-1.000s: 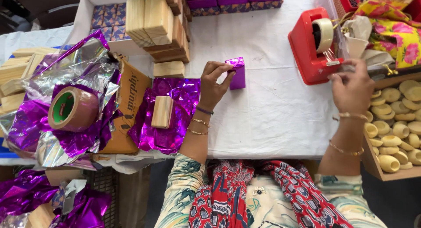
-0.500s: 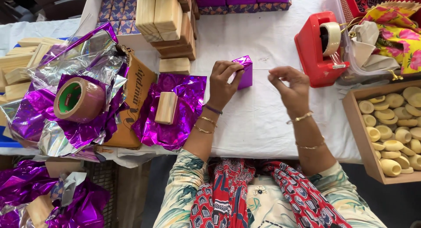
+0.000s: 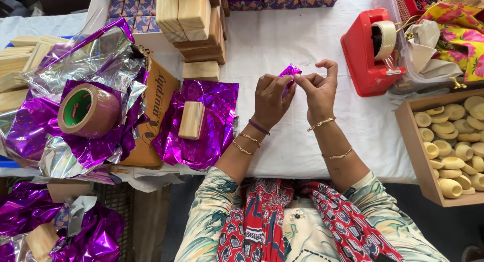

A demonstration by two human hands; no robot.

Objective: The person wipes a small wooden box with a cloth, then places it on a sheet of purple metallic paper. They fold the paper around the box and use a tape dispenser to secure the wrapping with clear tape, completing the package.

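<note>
gift-wrapping workshop, purple foil sheets [image 3: 204,121], stacked wooden blocks [image 3: 189,15], red tape dispenser [image 3: 365,53]

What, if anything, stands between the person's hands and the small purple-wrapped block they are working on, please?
Nothing visible does. The left hand and the right hand both already grip the purple-wrapped block, fingertips meeting on its foil above the white tablecloth. The red tape dispenser sits apart, to the right.

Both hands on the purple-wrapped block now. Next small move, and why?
Probably press the foil end flat. The left hand and right hand pinch the small purple-wrapped block from both sides, fingertips meeting at its upper end above the white tablecloth. Whether tape sits on a fingertip cannot be told.
</note>
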